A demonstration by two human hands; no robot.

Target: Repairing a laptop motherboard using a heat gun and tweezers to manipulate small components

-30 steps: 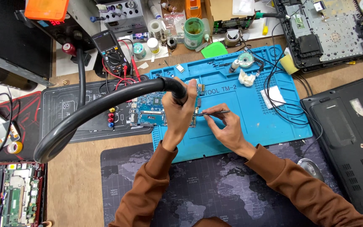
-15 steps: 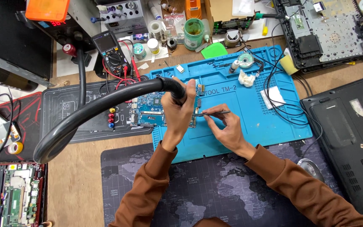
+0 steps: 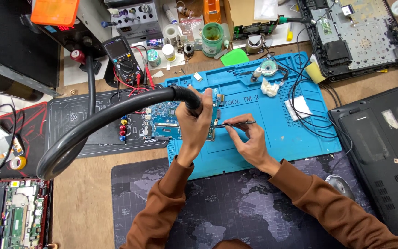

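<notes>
A cluttered wooden counter (image 3: 84,203) carries a blue silicone mat (image 3: 272,129), a multimeter (image 3: 121,57) and a closed black laptop (image 3: 383,152) at the right edge. We see the left hand (image 3: 194,127) clenched around the end of a thick black hose (image 3: 97,124), its nozzle aimed down at the blue circuit board (image 3: 166,122) lying across the mat's left edge. The right hand (image 3: 249,140) pinches slim tweezers (image 3: 233,124), tips at the board's right edge, just beside the left hand. We judge this to be hot-air rework on 1 small part. The next move calls for a steady nozzle and a light, exact tweezer grip.
</notes>
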